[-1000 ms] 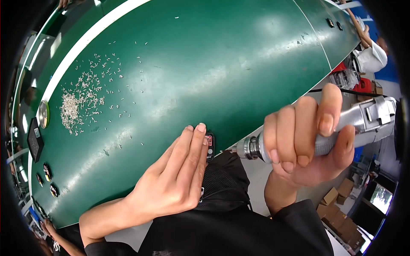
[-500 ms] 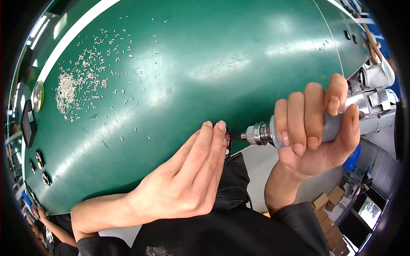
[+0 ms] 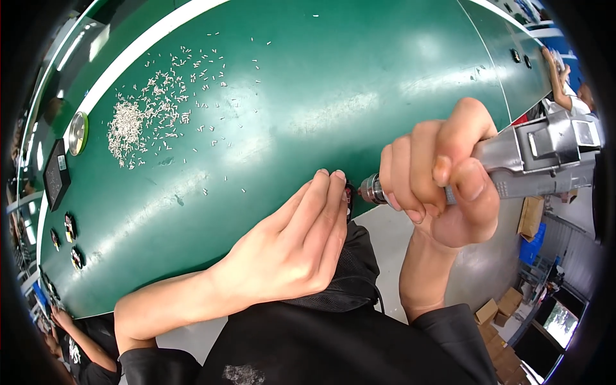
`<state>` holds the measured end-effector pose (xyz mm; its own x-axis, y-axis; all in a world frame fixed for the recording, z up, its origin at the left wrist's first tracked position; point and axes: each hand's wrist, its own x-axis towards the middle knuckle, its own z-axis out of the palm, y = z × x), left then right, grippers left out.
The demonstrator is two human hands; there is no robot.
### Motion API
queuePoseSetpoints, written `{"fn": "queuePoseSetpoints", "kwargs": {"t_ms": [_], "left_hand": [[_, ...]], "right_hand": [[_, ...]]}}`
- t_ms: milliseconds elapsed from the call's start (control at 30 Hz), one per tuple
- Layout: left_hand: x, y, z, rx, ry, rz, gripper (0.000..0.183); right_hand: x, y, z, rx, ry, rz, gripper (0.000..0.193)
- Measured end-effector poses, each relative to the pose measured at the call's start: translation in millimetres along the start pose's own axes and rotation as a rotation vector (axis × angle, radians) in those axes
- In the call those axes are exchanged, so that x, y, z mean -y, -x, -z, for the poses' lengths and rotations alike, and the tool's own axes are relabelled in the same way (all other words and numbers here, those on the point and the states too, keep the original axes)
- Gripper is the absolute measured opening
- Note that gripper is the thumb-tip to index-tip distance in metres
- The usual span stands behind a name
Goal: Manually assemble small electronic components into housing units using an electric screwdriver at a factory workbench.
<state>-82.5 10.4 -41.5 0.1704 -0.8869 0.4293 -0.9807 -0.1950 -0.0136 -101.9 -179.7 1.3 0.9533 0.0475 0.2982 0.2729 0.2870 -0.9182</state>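
Observation:
My left hand (image 3: 289,247) presses its straight, joined fingers over a small black-and-red part (image 3: 349,200) at the table's near edge. Most of that part is hidden behind the fingertips. In my right hand (image 3: 443,176) is a grey power screwdriver (image 3: 545,154), lying level with its knurled metal nose pointing left. Fingers and thumb wrap round its body. The nose is right up against the part, and the bit is barely visible there. Small silver screws (image 3: 125,127) lie heaped at the far left, with many strewn around the heap.
A green-topped table (image 3: 289,147) spreads ahead. By its left edge stand a round tin (image 3: 78,133), a black box (image 3: 56,174) and several small dark parts (image 3: 77,258). Other people's arms (image 3: 559,90) show at far right and lower left. Cardboard boxes (image 3: 507,305) stand on the floor at right.
The screwdriver has moved left, closing the gap to the part, so its thin bit scarcely shows now. My right fingers have curled tighter round its body. The whole view has shifted slightly.

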Motion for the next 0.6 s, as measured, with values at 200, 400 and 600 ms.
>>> {"fn": "queuePoseSetpoints", "kwargs": {"t_ms": [200, 400, 600], "left_hand": [[5.9, 8.0, 17.1, 0.08, 0.034, 0.002, 0.033], [-1.7, 43.9, 47.4, 0.031, 0.125, 0.103, 0.039], [18.5, 160.8, 101.2, 0.039, -0.122, 0.904, 0.046]], "right_hand": [[-14.6, -8.5, -6.6, 0.079, -0.241, 0.062, 0.018], [-1.4, 10.9, 16.1, 0.048, -0.644, 0.192, 0.024], [-30.8, 26.5, 31.9, -0.123, -0.806, 0.134, 0.023]]}}
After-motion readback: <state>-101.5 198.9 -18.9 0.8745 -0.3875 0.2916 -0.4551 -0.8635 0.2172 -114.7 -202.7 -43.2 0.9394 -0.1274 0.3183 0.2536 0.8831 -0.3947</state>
